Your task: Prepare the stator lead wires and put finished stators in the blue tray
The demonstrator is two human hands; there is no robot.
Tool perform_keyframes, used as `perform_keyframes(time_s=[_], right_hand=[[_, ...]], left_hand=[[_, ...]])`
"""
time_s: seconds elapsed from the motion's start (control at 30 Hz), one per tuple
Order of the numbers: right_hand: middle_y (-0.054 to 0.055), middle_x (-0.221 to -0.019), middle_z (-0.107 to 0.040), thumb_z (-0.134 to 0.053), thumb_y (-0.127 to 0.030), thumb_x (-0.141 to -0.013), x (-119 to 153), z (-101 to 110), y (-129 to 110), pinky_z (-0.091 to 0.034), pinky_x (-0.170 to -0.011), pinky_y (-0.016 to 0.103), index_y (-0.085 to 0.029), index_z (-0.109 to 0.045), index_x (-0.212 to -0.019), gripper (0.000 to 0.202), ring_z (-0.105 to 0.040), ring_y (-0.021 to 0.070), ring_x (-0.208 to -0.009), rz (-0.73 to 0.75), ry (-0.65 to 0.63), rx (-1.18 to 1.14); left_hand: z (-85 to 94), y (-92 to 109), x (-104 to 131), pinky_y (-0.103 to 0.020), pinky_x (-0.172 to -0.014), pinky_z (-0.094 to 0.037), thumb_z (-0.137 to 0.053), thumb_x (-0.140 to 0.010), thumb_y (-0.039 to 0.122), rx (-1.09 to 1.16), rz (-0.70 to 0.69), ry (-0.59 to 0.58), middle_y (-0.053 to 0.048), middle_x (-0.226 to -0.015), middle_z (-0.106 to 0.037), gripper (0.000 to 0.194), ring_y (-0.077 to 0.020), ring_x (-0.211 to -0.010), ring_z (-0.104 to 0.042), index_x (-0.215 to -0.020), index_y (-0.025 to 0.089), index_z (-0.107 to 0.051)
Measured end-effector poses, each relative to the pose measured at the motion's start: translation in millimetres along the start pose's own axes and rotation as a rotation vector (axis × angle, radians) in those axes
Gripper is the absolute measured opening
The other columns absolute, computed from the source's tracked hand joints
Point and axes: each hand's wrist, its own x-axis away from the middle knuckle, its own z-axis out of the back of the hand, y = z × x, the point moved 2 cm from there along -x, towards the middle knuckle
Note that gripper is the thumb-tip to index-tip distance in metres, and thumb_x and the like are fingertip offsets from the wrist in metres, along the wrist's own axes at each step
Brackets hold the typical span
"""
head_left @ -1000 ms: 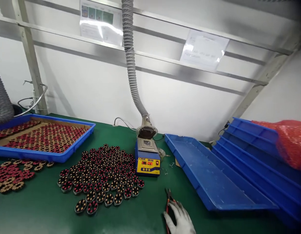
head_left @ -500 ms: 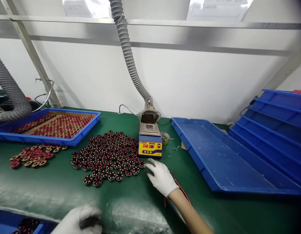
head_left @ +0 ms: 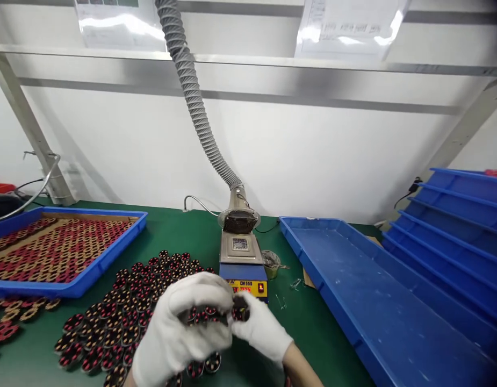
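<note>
My left hand (head_left: 187,322), in a white glove, is raised in front of the pile with its thumb and fingers curled towards each other. What it grips, if anything, is blurred and hard to make out. My right hand (head_left: 260,330), also gloved in white, meets the left fingertips and pinches a small round black part (head_left: 240,309) with light dots. Behind the hands spreads a pile of round parts (head_left: 131,306), black-rimmed with red or tan dots. The solder pot (head_left: 242,250), with a yellow and blue front, stands just beyond my hands, partly covered by them.
A blue tray (head_left: 107,263) of red and tan rings stands at left, with loose rings (head_left: 14,314) before it. To the right lie a large blue tray (head_left: 345,269) and stacked blue trays (head_left: 445,231). A small cup (head_left: 271,263) sits beside the pot, under a grey hose (head_left: 195,102).
My left hand has risen from the table's front edge to meet the right. My right hand has turned inwards and now holds a round part. The view has tilted up and moved closer.
</note>
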Motion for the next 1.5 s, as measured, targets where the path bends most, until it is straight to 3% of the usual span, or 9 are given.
perform_keyframes(time_s=[0.13, 0.27, 0.37, 0.5, 0.63, 0.93, 1.1, 1.27, 1.5], right_hand=[[0.011, -0.113, -0.059, -0.052, -0.039, -0.080, -11, 32, -46, -0.047, -0.084, 0.036, -0.020, -0.043, -0.116, 0.042, -0.058, 0.0206, -0.101, 0.094, 0.146, -0.328], [0.007, -0.107, -0.063, -0.070, -0.038, -0.067, -11, 29, -87, -0.042, -0.092, 0.038, -0.023, -0.054, -0.103, 0.042, -0.057, 0.0220, -0.103, 0.109, 0.249, -0.831], [0.005, -0.091, -0.066, -0.077, -0.040, -0.057, -10, 18, -98, -0.047, -0.082, 0.035, -0.022, -0.059, -0.090, 0.041, -0.061, 0.0211, -0.088, 0.120, 0.235, -0.860], [0.001, -0.074, -0.065, -0.081, -0.039, -0.048, -4, 22, -95, -0.050, -0.064, 0.028, -0.022, -0.060, -0.078, 0.041, -0.060, 0.0175, -0.071, 0.140, 0.228, -0.697], [0.007, -0.090, -0.067, -0.080, -0.039, -0.052, 2, 29, -94, -0.050, -0.071, 0.033, -0.022, -0.060, -0.095, 0.050, -0.061, 0.0222, -0.084, 0.180, 0.053, -0.712], [0.003, -0.092, -0.065, -0.066, -0.040, -0.070, 0, 14, -90, -0.047, -0.082, 0.035, -0.026, -0.061, -0.096, 0.029, -0.061, 0.0188, -0.087, 0.019, 0.082, -1.034], [0.003, -0.088, -0.064, -0.077, -0.025, -0.059, 2, 37, -82, -0.049, -0.075, 0.030, -0.025, -0.066, -0.085, 0.028, -0.060, 0.0184, -0.084, 0.209, 0.119, -0.704], [0.002, -0.083, -0.062, -0.071, -0.020, -0.067, 7, 43, -87, -0.047, -0.071, 0.027, -0.026, -0.070, -0.079, 0.013, -0.059, 0.0171, -0.080, 0.362, 0.220, -0.420], [-0.001, -0.073, -0.062, -0.069, -0.035, -0.069, 5, 38, -86, -0.045, -0.069, 0.023, -0.023, -0.067, -0.074, 0.014, -0.056, 0.0111, -0.070, 0.082, 0.247, -1.067]], left_hand=[[-11.8, -28, -8, -0.029, -0.068, -0.055, -0.056, -0.065, 0.006, 0.038, 0.167, 0.043, -0.005, -0.118, -0.052, 0.053, -0.0200, -0.084, -0.062, -0.114, 0.027, -0.050], [-21.2, -37, -7, -0.041, -0.090, -0.047, -0.060, -0.064, 0.008, -0.448, -0.072, 0.061, -0.005, -0.121, -0.050, 0.060, -0.0258, -0.107, -0.050, -0.118, 0.030, -0.046], [-18.1, -40, -1, -0.039, -0.086, -0.047, -0.053, -0.068, 0.008, -0.583, -0.192, 0.159, -0.005, -0.114, -0.054, 0.052, -0.0234, -0.102, -0.052, -0.116, 0.028, -0.046], [-9.0, -40, 2, -0.031, -0.081, -0.048, -0.050, -0.066, 0.007, -0.394, -0.151, 0.123, 0.000, -0.101, -0.059, 0.040, -0.0183, -0.092, -0.056, -0.101, 0.027, -0.052], [-7.0, -38, 2, -0.030, -0.082, -0.046, -0.050, -0.064, 0.006, -0.338, -0.078, 0.093, -0.001, -0.100, -0.059, 0.039, -0.0184, -0.093, -0.056, -0.098, 0.026, -0.053], [-14.4, -41, 0, -0.029, -0.085, -0.045, -0.051, -0.062, 0.005, -0.426, -0.149, 0.097, 0.001, -0.109, -0.055, 0.047, -0.0176, -0.098, -0.053, -0.102, 0.028, -0.049], [-11.4, -42, -1, -0.032, -0.086, -0.042, -0.048, -0.065, 0.005, -0.533, -0.199, 0.027, -0.001, -0.109, -0.055, 0.046, -0.0185, -0.099, -0.051, -0.105, 0.027, -0.048], [-14.9, -40, -1, -0.036, -0.086, -0.040, -0.046, -0.078, 0.014, -0.565, -0.299, -0.044, -0.005, -0.111, -0.053, 0.033, -0.0203, -0.101, -0.048, -0.111, 0.022, -0.045], [-16.8, -36, 0, -0.036, -0.085, -0.040, -0.049, -0.078, 0.013, -0.591, -0.310, -0.073, -0.006, -0.106, -0.053, 0.027, -0.0202, -0.101, -0.046, -0.105, 0.019, -0.047]])
